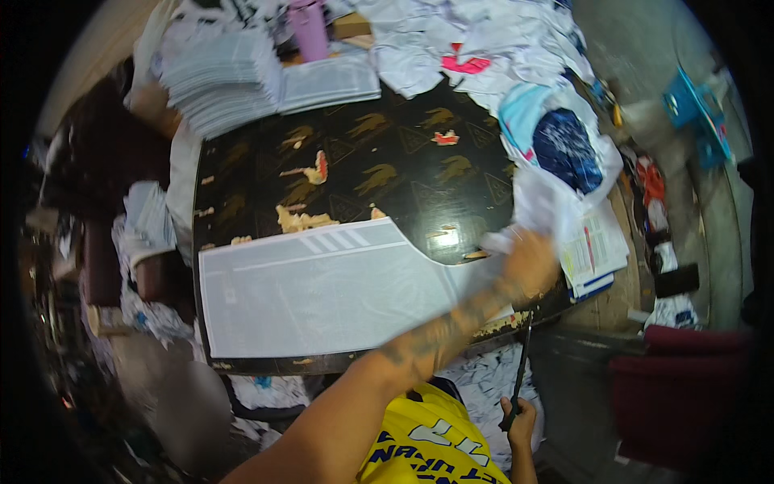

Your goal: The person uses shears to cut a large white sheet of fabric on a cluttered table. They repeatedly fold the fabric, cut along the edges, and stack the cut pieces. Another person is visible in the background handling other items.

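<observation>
My left hand [528,266] reaches across the near right corner of the black patterned table [379,161] and grips a crumpled white piece of cloth [548,206] from the heap there. Its forearm crosses over a large flat white sheet [314,286] with grey stripes, spread along the table's near edge. My right hand [520,419] is low beside my yellow shirt, below the table edge, closed around a thin dark rod [518,373] that points up toward the table.
A stack of folded white pieces [226,77] stands at the far left of the table, and a pink bottle [309,28] stands behind it. Mixed white, blue and pink garments [556,137] pile up at the right. Papers [597,254] lie at the right edge. A dark red seat [685,387] stands low right.
</observation>
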A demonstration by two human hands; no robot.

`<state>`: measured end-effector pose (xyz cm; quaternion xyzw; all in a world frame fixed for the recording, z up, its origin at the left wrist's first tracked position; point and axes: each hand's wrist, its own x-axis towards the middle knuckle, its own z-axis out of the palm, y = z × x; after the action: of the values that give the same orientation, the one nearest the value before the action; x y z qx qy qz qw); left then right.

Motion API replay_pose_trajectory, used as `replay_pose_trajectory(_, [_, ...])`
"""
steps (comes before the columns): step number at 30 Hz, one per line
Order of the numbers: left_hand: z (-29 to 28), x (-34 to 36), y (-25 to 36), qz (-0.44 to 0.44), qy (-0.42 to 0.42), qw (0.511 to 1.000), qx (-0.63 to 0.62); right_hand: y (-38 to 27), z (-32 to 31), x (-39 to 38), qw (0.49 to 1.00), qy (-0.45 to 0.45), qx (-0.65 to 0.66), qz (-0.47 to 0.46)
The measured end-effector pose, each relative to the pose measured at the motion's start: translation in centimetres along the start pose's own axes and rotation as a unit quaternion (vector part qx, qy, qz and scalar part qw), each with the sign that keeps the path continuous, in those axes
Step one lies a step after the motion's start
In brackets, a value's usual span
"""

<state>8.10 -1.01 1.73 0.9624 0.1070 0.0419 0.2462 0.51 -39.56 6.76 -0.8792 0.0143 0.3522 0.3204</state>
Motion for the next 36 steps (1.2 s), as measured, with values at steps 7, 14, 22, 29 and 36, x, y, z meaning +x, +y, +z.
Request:
replay_pose_trajectory(7, [-1.9,-4.2,3.6,0.054,0.115,0.953,-0.274,1.8,3.8,-2.0,0.996,0.02,0.012,-0.083])
replay_pose_trajectory(14, [0.8,4.3,-8.5,0.15,-0.017,0.988,-0.019,-4.1,9.5,-2.2,0.998,0.026,0.054,-0.014])
replay_pose_trajectory(22, [-3.7,-0.5,-4.0,0.036,0.004,0.992,-0.125,-4.4,11.8,-7.8,0.93,-0.068,0.358,0.044])
replay_pose_trajectory(29, [-0.8,-15.3,-3.2,0.055,-0.039,0.989,-0.129,-2.4,16.0,-12.8,0.962,-0.134,0.215,0.106])
replay_pose_trajectory(36, [-1.5,-14.5,-3.7,0.051,-0.059,0.987,-0.139,-5.2,20.9,-9.3,0.975,-0.062,0.202,0.073])
